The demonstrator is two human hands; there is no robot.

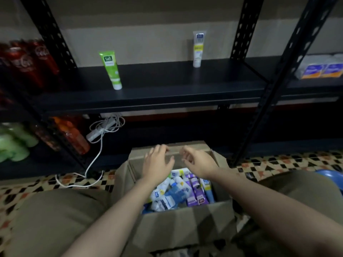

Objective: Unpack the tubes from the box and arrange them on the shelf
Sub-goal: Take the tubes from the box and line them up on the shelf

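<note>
A person seated on a patterned floor reaches both bare hands over an open cardboard box (178, 225) packed with tubes (178, 193); the left hand (157, 162) hovers with fingers spread and relaxed, holding nothing; the right hand (196, 162) hangs beside it with fingers loosely curled, its grip also empty; the two hands sit near each other above the box's far edge, apart from the contents.

The tubes lie directly below and slightly toward the person from both hands, heaped in a jumble; several white and blue ones lie slanted at the left and centre of the box, while the purple cartons (196, 191) run lengthwise toward the shelf at the right; the left hand is nearer the white and blue heap, the right hand nearer the purple ones; either hand would have to drop down and draw back a little to reach them, and a grip across a tube's narrow width looks the likely approach.

On the black shelf (167, 95) ahead and above the box, a green tube (111, 70) stands cap-down at the left and a white tube (198, 49) stands cap-down well apart to the right, with bare shelf between them; judging from the full box, most of the unpacking remains.

Red bottles (27, 60) crowd the shelf's left end; a white cable (100, 138) trails to the floor beneath.
</note>
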